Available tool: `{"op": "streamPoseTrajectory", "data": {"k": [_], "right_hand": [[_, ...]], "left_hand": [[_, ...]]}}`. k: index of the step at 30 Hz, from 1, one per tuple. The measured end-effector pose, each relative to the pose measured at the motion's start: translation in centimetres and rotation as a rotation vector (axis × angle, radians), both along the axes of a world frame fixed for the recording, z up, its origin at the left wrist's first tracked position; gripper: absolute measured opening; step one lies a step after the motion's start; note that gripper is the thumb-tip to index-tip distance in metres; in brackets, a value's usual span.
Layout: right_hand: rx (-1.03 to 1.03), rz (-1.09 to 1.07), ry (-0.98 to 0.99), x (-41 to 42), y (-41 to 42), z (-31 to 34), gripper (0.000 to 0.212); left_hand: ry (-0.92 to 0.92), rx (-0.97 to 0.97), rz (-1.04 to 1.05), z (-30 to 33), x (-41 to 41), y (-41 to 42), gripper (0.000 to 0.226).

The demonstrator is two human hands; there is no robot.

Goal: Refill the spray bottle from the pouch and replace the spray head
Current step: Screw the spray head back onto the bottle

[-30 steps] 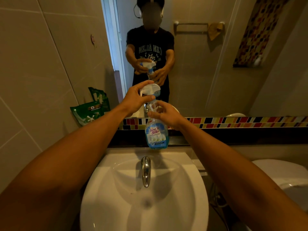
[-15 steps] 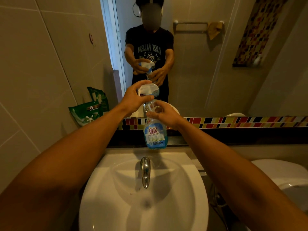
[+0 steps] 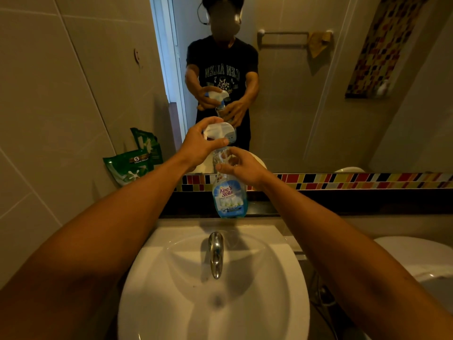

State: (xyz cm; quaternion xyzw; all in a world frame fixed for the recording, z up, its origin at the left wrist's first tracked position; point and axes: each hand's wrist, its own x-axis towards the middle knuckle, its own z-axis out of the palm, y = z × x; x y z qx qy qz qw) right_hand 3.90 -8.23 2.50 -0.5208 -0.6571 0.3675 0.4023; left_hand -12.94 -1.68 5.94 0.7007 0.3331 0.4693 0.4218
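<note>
Both arms reach forward over the sink (image 3: 147, 278). The left hand (image 3: 198, 146) curls its fingers around the spray head (image 3: 219, 132) atop the bottle (image 3: 229, 192). The right hand (image 3: 241, 166) grips the bottle's neck, fingers wrapped. The bottle stands on the counter's back edge behind the faucet (image 3: 216, 253); the green pouch (image 3: 127, 166) leans in the left corner.

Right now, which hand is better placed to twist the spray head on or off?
Left. The left hand already wraps the spray head from above, thumb across its front. The right hand grips the spray bottle at its neck, steadying it on the ledge behind the sink.
</note>
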Motion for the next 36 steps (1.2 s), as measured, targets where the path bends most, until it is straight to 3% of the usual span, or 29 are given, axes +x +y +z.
{"op": "streamPoseTrajectory", "data": {"k": [15,20,25,36], "right_hand": [[-0.051,0.027,0.082,-0.45,0.41,0.48,0.047],[-0.051,0.019,0.073,-0.21,0.34,0.36,0.039],[-0.017,0.006,-0.020,-0.34,0.17,0.28,0.044],[-0.010,-0.014,-0.025,-0.36,0.37,0.12,0.047]], "left_hand": [[0.017,0.063,0.012,0.19,-0.44,-0.54,0.060],[0.074,0.028,-0.026,0.46,-0.83,-0.42,0.061],[0.057,0.032,0.003,0.13,-0.56,-0.57,0.056],[0.038,0.062,0.008,-0.28,-0.43,-0.55,0.057]]}}
